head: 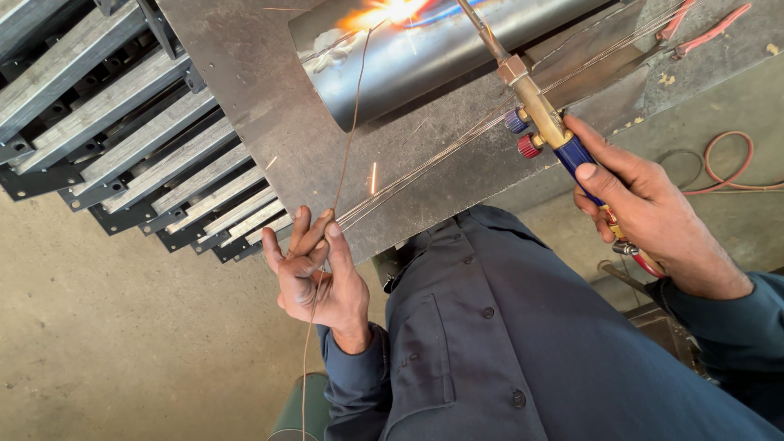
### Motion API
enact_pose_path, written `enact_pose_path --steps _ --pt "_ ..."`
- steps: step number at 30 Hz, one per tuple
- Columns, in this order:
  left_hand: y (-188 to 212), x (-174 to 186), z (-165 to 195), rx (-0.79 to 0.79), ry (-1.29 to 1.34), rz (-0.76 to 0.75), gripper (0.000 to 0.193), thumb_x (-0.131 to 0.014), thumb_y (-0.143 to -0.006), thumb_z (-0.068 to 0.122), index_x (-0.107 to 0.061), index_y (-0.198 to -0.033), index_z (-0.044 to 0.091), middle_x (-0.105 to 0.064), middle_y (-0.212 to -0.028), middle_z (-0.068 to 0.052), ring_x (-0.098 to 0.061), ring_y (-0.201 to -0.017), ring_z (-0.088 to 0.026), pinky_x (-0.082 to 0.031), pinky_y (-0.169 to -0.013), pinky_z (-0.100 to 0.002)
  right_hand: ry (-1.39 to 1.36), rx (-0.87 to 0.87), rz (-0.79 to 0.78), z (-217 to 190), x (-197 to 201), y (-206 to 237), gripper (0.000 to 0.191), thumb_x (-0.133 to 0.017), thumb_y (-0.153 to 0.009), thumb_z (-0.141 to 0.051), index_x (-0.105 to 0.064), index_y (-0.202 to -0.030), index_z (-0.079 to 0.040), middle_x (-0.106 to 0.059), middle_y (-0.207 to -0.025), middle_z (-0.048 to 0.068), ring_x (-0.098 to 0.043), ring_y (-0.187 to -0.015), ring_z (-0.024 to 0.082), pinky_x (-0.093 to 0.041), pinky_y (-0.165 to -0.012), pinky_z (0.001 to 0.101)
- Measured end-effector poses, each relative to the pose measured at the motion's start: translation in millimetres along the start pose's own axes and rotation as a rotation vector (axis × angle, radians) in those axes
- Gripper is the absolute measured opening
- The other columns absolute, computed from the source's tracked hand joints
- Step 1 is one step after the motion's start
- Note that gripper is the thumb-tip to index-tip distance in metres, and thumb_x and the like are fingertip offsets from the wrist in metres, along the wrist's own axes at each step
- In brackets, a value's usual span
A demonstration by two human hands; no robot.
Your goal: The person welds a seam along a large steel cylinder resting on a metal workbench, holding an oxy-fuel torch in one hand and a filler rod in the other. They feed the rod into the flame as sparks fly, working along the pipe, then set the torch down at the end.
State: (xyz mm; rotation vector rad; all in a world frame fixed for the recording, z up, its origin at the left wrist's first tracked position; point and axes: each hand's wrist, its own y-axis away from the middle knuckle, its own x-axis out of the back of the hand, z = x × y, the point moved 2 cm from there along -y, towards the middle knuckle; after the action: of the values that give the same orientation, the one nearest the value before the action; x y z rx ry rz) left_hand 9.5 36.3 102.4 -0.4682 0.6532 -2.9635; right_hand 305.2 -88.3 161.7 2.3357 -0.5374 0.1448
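My right hand (pixel 645 204) grips a brass gas torch (pixel 539 110) with a blue handle and two small valve knobs, one blue and one red. Its thin tip reaches up to a bright orange flame (pixel 384 12) on a steel cylinder (pixel 433 53) lying on a grey metal plate (pixel 261 106). My left hand (pixel 318 273) pinches a thin copper-coloured filler rod (pixel 347 131) between fingers and thumb. The rod runs up from the hand to the glowing spot and also trails down past my wrist. A few sparks fall over the plate.
Several spare thin rods (pixel 457 147) lie across the plate. Stacked steel angle bars (pixel 122 122) sit at the left. Red-handled pliers (pixel 706 28) rest at the top right, and red hose (pixel 723 167) loops on the concrete floor.
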Motion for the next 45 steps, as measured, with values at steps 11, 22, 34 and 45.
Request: enact_pose_path --steps 11,22,34,45 --pt "6.7 4.4 -5.1 -0.005 0.008 0.0 0.031 -0.073 -0.099 -0.004 -0.046 -0.09 0.008 -0.078 -0.101 -0.019 -0.071 -0.127 -0.032 -0.018 -0.137 -0.054 0.008 -0.037 0.023 4.3 -7.3 5.9 0.061 -0.05 -0.102 -0.027 -0.044 -0.163 -0.031 -0.048 -0.072 0.0 -0.042 -0.056 0.007 -0.04 -0.05 0.0249" --pt "5.6 4.6 -7.6 -0.011 -0.005 0.011 0.032 -0.073 -0.098 -0.005 -0.046 -0.089 0.008 -0.078 -0.1 -0.019 -0.071 -0.126 -0.033 -0.018 -0.137 -0.054 -0.019 -0.017 0.023 12.1 -10.0 1.3 0.061 -0.051 -0.102 -0.026 -0.043 -0.163 -0.028 -0.049 -0.071 0.0 -0.042 -0.055 0.007 -0.04 -0.049 0.0242" --pt "6.4 3.9 -13.1 0.003 0.024 0.006 0.032 -0.073 -0.098 -0.006 -0.045 -0.09 0.007 -0.077 -0.101 -0.02 -0.071 -0.127 -0.034 -0.017 -0.137 -0.054 -0.02 -0.018 0.007 14.9 -14.3 -2.8 0.061 -0.05 -0.102 -0.026 -0.043 -0.163 -0.028 -0.048 -0.071 0.001 -0.042 -0.055 0.007 -0.04 -0.049 0.0251" --pt "8.0 6.1 -13.5 -0.002 -0.005 0.001 0.032 -0.073 -0.098 -0.005 -0.045 -0.089 0.008 -0.078 -0.101 -0.019 -0.071 -0.128 -0.033 -0.016 -0.137 -0.054 -0.004 -0.013 0.003 16.2 -15.0 -3.4 0.061 -0.05 -0.102 -0.025 -0.042 -0.163 -0.028 -0.049 -0.072 0.001 -0.042 -0.055 0.007 -0.041 -0.049 0.0251"
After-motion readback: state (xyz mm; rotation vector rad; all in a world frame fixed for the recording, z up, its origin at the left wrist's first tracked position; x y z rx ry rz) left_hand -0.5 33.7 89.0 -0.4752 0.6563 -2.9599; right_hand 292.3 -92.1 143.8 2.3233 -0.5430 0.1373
